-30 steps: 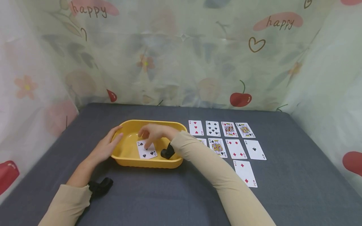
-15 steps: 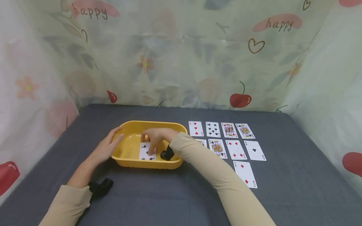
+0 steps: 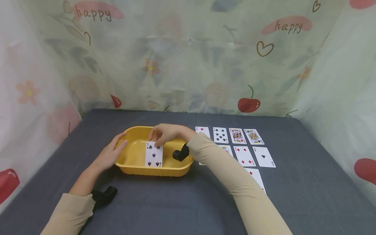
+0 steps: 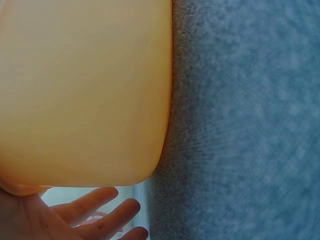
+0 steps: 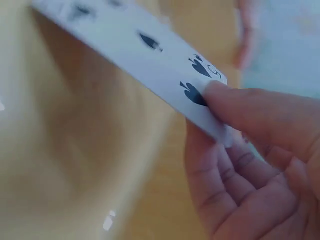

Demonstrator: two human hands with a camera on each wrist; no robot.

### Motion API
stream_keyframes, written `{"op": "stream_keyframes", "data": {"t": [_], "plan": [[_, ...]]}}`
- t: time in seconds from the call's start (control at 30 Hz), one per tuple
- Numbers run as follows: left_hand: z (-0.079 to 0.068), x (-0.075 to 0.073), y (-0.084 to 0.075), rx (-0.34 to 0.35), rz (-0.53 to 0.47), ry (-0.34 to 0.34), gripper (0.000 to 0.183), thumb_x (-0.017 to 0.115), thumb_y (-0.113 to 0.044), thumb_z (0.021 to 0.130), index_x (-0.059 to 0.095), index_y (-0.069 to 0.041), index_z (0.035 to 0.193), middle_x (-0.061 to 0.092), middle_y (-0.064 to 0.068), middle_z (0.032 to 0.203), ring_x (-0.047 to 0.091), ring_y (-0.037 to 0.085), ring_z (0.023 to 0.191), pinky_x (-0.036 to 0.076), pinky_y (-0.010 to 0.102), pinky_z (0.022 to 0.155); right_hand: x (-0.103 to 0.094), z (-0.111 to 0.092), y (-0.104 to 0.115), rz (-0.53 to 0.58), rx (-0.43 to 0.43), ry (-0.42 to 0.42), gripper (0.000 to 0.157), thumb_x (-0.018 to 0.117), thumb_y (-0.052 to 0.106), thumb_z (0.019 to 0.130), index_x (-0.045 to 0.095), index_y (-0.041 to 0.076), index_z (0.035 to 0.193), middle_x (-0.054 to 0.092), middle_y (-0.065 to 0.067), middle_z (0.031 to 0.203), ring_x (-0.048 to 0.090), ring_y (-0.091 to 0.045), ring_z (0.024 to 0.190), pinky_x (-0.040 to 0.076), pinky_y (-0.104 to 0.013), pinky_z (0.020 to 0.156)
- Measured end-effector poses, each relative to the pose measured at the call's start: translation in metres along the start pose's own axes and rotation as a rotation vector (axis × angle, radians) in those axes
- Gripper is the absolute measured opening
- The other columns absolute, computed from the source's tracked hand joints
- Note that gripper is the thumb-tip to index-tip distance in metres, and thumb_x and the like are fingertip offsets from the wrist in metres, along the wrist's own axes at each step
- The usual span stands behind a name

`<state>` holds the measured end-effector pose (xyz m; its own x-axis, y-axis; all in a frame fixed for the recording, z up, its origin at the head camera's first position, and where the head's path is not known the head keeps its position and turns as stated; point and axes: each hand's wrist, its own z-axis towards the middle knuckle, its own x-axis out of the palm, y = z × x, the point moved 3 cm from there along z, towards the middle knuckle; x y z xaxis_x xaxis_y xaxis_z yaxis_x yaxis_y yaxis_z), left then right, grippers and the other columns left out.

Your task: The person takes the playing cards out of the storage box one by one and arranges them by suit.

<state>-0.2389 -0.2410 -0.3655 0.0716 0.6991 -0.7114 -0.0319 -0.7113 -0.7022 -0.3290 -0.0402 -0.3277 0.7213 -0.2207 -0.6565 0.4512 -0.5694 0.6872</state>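
Observation:
A five of spades playing card (image 3: 153,156) hangs inside the yellow plastic basin (image 3: 129,169), face toward me. My right hand (image 3: 168,133) pinches its top edge between thumb and fingers. The right wrist view shows the thumb on the printed face of the card (image 5: 150,60) and the fingers behind it. At the basin's left end rests my left hand (image 3: 109,152), thumb over the rim and fingers outside. In the left wrist view, its fingers (image 4: 102,220) are loosely extended beside the basin wall (image 4: 90,100).
Face-up cards lie in rows right of the basin, among them a seven of spades (image 3: 220,135), an ace of clubs (image 3: 264,157) and a partly covered diamond card (image 3: 256,178). My right sleeve (image 3: 232,176) hides some. A patterned curtain (image 3: 188,65) hangs behind the dark table (image 3: 164,205).
My right hand has picked up the five of spades from the basin floor and raised it slightly, tilting it upright. The forearm has shifted right. My left hand stays put.

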Motion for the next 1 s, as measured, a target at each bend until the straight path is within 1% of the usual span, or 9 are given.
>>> {"op": "stream_keyframes", "data": {"t": [0.07,0.13,0.27,0.37,0.53,0.63,0.8,0.93,1.0], "plan": [[0.0,0.0,-0.001,0.001,0.0,0.0,0.064,0.029,-0.046,0.1,0.016,-0.006,0.148,0.017,0.027,0.152,0.019,0.047,0.138,0.019,0.063,0.109,-0.007,-0.007,0.001,0.024,-0.023,-0.026,0.026,0.062,0.008,0.088,0.056,0.006,0.113,0.063,-0.009,0.104,0.058,-0.012,0.084,0.052,-0.032,0.083],[0.0,0.0,-0.001,-0.001,0.001,0.004,0.064,0.028,-0.047,0.1,0.016,-0.006,0.149,0.017,0.027,0.152,0.019,0.047,0.138,0.019,0.063,0.108,-0.014,-0.013,0.001,0.045,-0.038,-0.06,0.025,0.061,0.01,0.089,0.057,0.006,0.114,0.065,-0.01,0.104,0.059,-0.013,0.083,0.052,-0.032,0.082],[0.0,0.0,-0.002,-0.002,0.003,0.007,0.064,0.028,-0.047,0.1,0.016,-0.007,0.149,0.017,0.027,0.152,0.02,0.047,0.138,0.02,0.063,0.108,-0.027,-0.027,-0.002,0.054,-0.047,-0.147,0.025,0.06,0.013,0.09,0.061,0.009,0.115,0.066,-0.009,0.105,0.06,-0.012,0.085,0.05,-0.024,0.074],[0.0,0.0,-0.002,-0.004,0.003,0.007,0.065,0.028,-0.048,0.1,0.016,-0.007,0.149,0.017,0.027,0.152,0.02,0.048,0.137,0.021,0.063,0.108,-0.033,-0.038,-0.006,0.093,-0.045,-0.2,0.025,0.059,0.013,0.091,0.062,0.009,0.115,0.067,-0.009,0.107,0.06,-0.014,0.087,0.051,-0.024,0.075],[0.0,0.0,-0.002,-0.011,0.0,0.01,0.068,0.026,-0.051,0.099,0.015,-0.007,0.149,0.016,0.027,0.153,0.019,0.048,0.138,0.02,0.064,0.107,-0.04,-0.058,-0.016,0.184,-0.037,-0.265,0.024,0.058,0.011,0.091,0.064,0.007,0.114,0.068,-0.012,0.109,0.063,-0.015,0.09,0.053,-0.027,0.079],[0.0,0.0,-0.001,-0.016,0.002,0.013,0.069,0.025,-0.053,0.098,0.014,-0.007,0.149,0.016,0.027,0.153,0.018,0.048,0.138,0.02,0.064,0.108,-0.044,-0.072,-0.022,0.193,-0.011,-0.297,0.024,0.059,0.014,0.091,0.065,0.009,0.113,0.068,-0.01,0.109,0.063,-0.015,0.091,0.053,-0.028,0.081],[0.001,0.0,0.0,-0.025,0.004,0.019,0.07,0.025,-0.053,0.099,0.013,-0.007,0.149,0.015,0.027,0.153,0.018,0.048,0.138,0.019,0.064,0.108,-0.048,-0.095,-0.035,0.199,-0.002,-0.342,0.026,0.059,0.016,0.091,0.065,0.008,0.115,0.068,-0.01,0.111,0.062,-0.014,0.091,0.053,-0.03,0.081],[0.001,0.0,0.0,-0.024,0.004,0.026,0.069,0.026,-0.052,0.099,0.013,-0.007,0.149,0.014,0.027,0.153,0.017,0.048,0.138,0.019,0.064,0.108,-0.052,-0.114,-0.047,0.244,0.007,-0.371,0.028,0.059,0.016,0.091,0.063,0.006,0.117,0.067,-0.011,0.111,0.062,-0.013,0.09,0.052,-0.04,0.088],[0.001,0.0,0.0,-0.02,0.004,0.025,0.068,0.026,-0.051,0.099,0.013,-0.007,0.149,0.014,0.027,0.153,0.017,0.048,0.138,0.018,0.064,0.108,-0.053,-0.122,-0.053,0.254,0.018,-0.386,0.029,0.059,0.017,0.091,0.063,0.007,0.117,0.068,-0.011,0.109,0.063,-0.014,0.088,0.052,-0.042,0.089]]}}
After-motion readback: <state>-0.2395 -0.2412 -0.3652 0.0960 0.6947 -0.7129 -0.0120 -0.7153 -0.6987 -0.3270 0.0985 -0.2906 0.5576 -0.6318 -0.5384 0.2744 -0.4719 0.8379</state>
